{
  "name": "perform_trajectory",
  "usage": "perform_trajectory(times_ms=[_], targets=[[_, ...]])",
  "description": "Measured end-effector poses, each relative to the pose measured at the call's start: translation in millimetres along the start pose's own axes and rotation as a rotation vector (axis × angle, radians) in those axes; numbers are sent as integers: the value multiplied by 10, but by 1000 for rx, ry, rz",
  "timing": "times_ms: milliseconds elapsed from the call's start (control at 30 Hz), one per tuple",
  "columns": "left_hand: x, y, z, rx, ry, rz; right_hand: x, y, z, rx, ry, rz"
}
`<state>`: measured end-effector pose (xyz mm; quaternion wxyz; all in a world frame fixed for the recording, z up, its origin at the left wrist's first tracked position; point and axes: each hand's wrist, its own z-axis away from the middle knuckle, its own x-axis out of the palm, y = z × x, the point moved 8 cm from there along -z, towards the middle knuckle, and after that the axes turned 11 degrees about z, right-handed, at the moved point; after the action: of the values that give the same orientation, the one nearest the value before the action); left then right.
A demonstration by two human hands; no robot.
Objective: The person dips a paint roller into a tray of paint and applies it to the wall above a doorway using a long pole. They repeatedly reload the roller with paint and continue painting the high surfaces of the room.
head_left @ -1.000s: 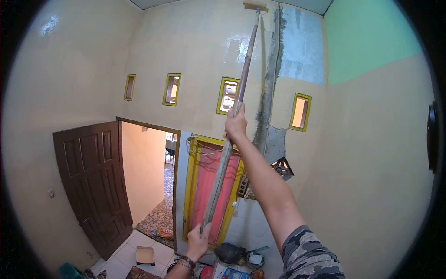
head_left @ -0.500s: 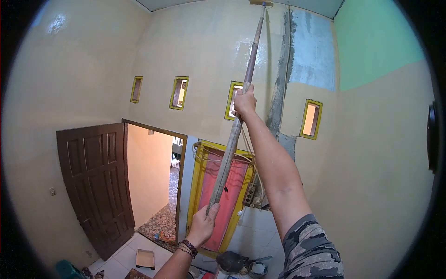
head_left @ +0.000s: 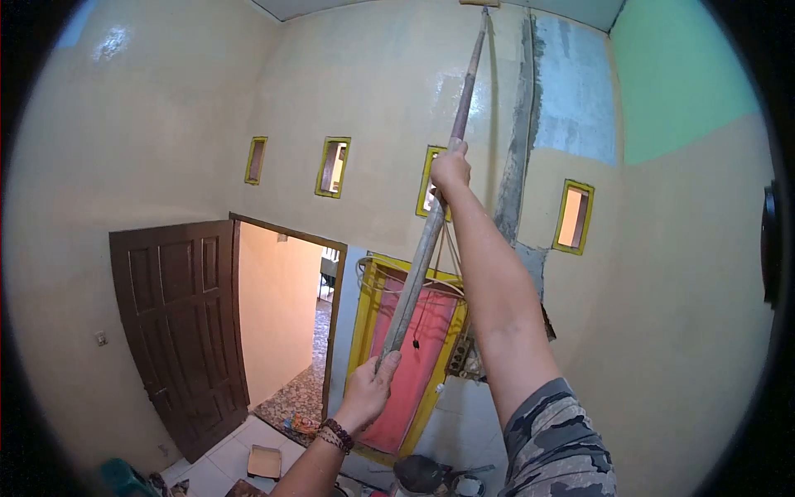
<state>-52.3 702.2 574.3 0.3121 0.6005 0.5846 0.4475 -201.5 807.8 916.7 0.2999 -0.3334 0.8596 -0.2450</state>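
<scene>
My right hand (head_left: 451,166) has a closed grip high on the long pole (head_left: 431,232), and my left hand (head_left: 368,391) is wrapped around its lower end, spread apart for leverage. The pole slants up across the yellow-framed door (head_left: 406,364) to the roller (head_left: 480,3) at the wall's top edge.

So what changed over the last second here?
The long pole was pushed higher up the wall; its roller end now sits at the picture's top edge. The right hand rose along with it, and so did the left hand. Both kept their grip. The brown door stayed open.
</scene>
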Motion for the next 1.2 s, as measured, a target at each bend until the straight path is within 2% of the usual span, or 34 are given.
perform_trajectory(times_ms=[200, 267, 333, 367, 433, 500, 600, 833, 1033, 1200], targets=[[134, 6, 86, -27, -18, -14, -65, 91, -50, 26, 53, 128], [162, 141, 58, 72, -5, 36, -94, 16, -65, 9, 44, 115], [168, 36, 84, 4, -5, 26, -75, 43, -8, 28, 3, 106], [196, -45, 98, -58, -18, 18, -78, 89, -4, 24, 33, 137], [231, -128, 75, -20, -14, -16, 10, 269, -240, -5, 149, 271], [231, -16, 30, 50, 26, -45, -70, 159, -211, -28, 136, 232], [187, -31, 79, -44, 25, -20, -58, 83, 3, -1, 44, 64], [260, -39, 102, -43, -9, 94, -164, 70, 23, 31, 32, 159], [318, 61, 191, -119, -19, 156, -177, 76, 4, -1, 45, 180], [289, -51, 283, -120, -23, 151, -168, 150, 217, 33, 12, 58]])
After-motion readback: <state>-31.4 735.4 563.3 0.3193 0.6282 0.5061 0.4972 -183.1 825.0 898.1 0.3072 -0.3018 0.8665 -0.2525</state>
